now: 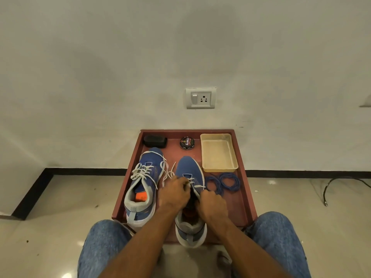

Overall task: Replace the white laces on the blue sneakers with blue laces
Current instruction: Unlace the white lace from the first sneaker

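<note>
We see the left hand [175, 191] and right hand [211, 203] pinching the flat white laces [193, 184] of the right-side blue knit sneaker [189, 169] on the reddish tray [244, 199]. The left-side sneaker [147, 173] sits beside it, laced; coiled blue laces [223, 183] lie by a rectangular beige plastic tub [218, 152].
</note>
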